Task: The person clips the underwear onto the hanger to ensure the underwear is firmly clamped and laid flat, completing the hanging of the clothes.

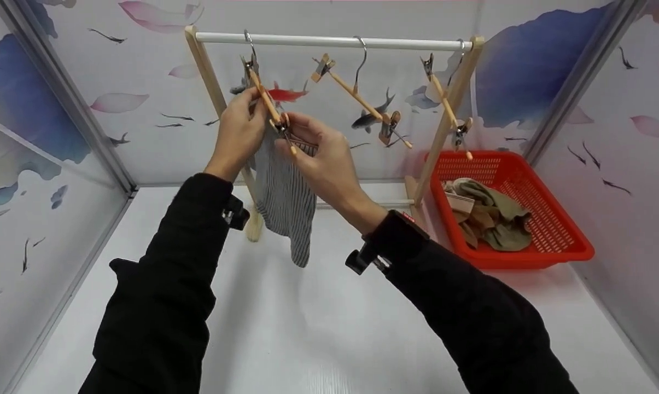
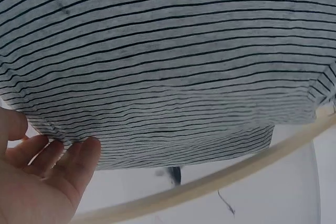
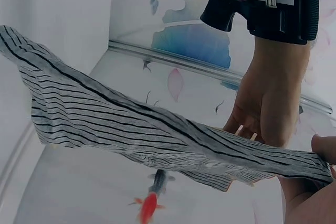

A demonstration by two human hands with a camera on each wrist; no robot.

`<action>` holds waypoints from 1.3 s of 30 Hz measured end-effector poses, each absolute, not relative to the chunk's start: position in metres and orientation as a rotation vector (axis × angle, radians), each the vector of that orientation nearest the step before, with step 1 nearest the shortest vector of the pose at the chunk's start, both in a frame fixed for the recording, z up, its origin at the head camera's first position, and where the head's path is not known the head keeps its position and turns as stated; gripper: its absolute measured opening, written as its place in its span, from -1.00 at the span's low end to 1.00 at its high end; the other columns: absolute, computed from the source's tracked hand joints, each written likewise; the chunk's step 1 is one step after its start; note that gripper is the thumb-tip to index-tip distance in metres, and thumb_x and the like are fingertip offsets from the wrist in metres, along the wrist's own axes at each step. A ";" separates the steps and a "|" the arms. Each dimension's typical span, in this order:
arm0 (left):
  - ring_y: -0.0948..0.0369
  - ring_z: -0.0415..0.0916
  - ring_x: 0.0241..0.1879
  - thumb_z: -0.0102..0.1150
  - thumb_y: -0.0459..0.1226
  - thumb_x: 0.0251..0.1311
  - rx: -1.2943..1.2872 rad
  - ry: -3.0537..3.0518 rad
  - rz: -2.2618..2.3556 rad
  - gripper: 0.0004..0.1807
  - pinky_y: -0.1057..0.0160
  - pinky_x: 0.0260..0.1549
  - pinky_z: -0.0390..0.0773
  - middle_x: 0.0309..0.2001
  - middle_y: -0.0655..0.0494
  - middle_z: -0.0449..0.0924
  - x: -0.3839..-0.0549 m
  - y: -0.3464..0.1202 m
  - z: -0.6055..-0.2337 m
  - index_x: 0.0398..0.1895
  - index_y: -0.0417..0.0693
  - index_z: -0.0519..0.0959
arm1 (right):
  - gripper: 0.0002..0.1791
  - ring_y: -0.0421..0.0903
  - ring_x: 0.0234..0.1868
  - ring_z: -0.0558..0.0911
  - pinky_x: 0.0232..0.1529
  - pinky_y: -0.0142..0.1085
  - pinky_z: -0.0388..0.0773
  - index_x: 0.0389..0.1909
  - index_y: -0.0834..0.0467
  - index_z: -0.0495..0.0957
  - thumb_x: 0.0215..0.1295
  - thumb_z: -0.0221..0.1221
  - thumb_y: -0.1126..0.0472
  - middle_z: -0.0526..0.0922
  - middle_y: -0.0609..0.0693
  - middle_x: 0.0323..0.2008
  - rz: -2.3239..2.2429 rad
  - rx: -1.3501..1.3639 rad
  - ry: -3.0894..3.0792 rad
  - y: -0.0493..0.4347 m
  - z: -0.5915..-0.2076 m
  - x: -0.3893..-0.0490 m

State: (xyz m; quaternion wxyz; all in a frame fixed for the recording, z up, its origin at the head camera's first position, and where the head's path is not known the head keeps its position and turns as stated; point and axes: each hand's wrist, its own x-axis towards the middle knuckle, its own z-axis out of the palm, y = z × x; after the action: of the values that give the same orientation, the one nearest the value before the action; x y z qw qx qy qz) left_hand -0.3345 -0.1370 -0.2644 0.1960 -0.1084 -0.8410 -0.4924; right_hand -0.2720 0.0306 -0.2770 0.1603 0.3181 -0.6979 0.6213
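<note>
A grey-and-black striped garment [image 1: 285, 191] hangs from a wooden clip hanger [image 1: 266, 98] at the rack's left end. My left hand [image 1: 239, 131] grips the middle of the hanger bar; in the left wrist view the left hand [image 2: 50, 177] is by the garment's edge. At the hanger's near clip, my right hand [image 1: 329, 158] pinches the garment's corner. The right wrist view shows the right hand's thumb [image 3: 324, 148] on the striped cloth [image 3: 147, 124], with the left hand [image 3: 273, 98] beyond it. Some fingertips are hidden behind cloth and hanger.
The rack's white rod [image 1: 318, 40] also carries a middle clip hanger [image 1: 356, 96] and a right clip hanger [image 1: 444, 101]. A red basket [image 1: 559, 230] at the right holds crumpled green and brown cloth [image 1: 499, 213]. Printed panels enclose the white table [image 1: 285, 328].
</note>
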 end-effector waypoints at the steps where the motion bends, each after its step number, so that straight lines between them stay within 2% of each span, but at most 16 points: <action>1: 0.11 0.36 0.38 -0.11 -0.17 0.60 -0.299 -2.357 -1.395 -0.49 0.26 0.30 0.35 0.42 -0.08 0.35 -0.336 -0.139 -0.263 0.47 -0.23 0.30 | -0.46 -0.15 0.20 0.61 0.17 -0.34 0.51 0.30 0.40 0.45 0.34 0.31 0.36 0.60 0.19 0.21 1.796 0.908 -1.987 0.027 -0.275 -0.273; 6: 0.14 0.29 0.42 -0.18 -0.13 0.62 -0.288 -2.340 -1.493 -0.45 0.25 0.32 0.33 0.46 -0.05 0.31 -0.342 -0.151 -0.261 0.54 -0.17 0.21 | -0.44 -0.15 0.22 0.59 0.17 -0.37 0.50 0.34 0.40 0.40 0.37 0.28 0.35 0.56 0.21 0.26 1.834 0.908 -1.974 0.007 -0.269 -0.278; 14: 0.13 0.27 0.43 -0.16 -0.13 0.62 -0.268 -2.292 -1.575 -0.45 0.20 0.33 0.32 0.46 -0.08 0.31 -0.351 -0.167 -0.267 0.54 -0.16 0.23 | -0.46 -0.13 0.25 0.57 0.17 -0.42 0.48 0.39 0.37 0.36 0.42 0.19 0.43 0.52 0.20 0.29 1.906 0.900 -1.987 -0.016 -0.271 -0.283; 20: 0.20 0.31 0.34 -0.17 -0.15 0.62 -0.235 -2.298 -1.528 -0.46 0.22 0.31 0.30 0.40 -0.09 0.39 -0.356 -0.176 -0.270 0.54 -0.17 0.24 | -0.44 -0.13 0.28 0.54 0.18 -0.43 0.47 0.42 0.35 0.33 0.43 0.15 0.48 0.50 0.21 0.32 1.999 0.890 -1.997 -0.025 -0.273 -0.286; 27: 0.24 0.29 0.29 -0.21 -0.17 0.63 -0.236 -2.286 -1.546 -0.47 0.31 0.30 0.25 0.42 -0.08 0.37 -0.360 -0.179 -0.267 0.54 -0.16 0.24 | -0.47 -0.07 0.30 0.53 0.20 -0.40 0.47 0.39 0.44 0.31 0.42 0.12 0.51 0.49 0.28 0.31 2.036 0.899 -1.921 -0.035 -0.270 -0.293; 31: 0.20 0.32 0.14 -0.21 -0.20 0.62 -0.258 -2.267 -1.586 -0.51 0.31 0.16 0.29 0.26 -0.12 0.44 -0.362 -0.181 -0.269 0.49 -0.22 0.31 | -0.45 -0.07 0.29 0.54 0.17 -0.40 0.49 0.40 0.44 0.30 0.42 0.12 0.51 0.48 0.29 0.31 2.038 0.906 -1.936 -0.038 -0.271 -0.297; 34: 0.19 0.31 0.07 -0.23 -0.14 0.63 -0.237 -2.296 -1.594 -0.49 0.30 0.07 0.30 0.17 -0.09 0.44 -0.363 -0.182 -0.272 0.49 -0.18 0.32 | -0.46 -0.09 0.28 0.55 0.16 -0.40 0.50 0.41 0.42 0.30 0.44 0.11 0.50 0.50 0.28 0.30 2.024 0.913 -1.969 -0.038 -0.273 -0.298; 39: 0.20 0.26 0.24 -0.26 -0.12 0.64 -0.201 -2.346 -1.614 -0.45 0.27 0.22 0.25 0.37 -0.09 0.36 -0.362 -0.185 -0.275 0.58 -0.08 0.19 | -0.44 -0.08 0.29 0.54 0.17 -0.40 0.49 0.43 0.41 0.28 0.44 0.10 0.50 0.49 0.27 0.31 2.043 0.930 -1.993 -0.038 -0.276 -0.299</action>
State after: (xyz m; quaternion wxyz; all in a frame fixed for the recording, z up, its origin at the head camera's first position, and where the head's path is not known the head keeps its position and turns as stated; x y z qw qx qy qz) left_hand -0.3625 -0.1850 -0.2747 0.1430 -0.0698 -0.8134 -0.5595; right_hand -0.2995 -0.0375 -0.2764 0.0699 0.3090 -0.6623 0.6790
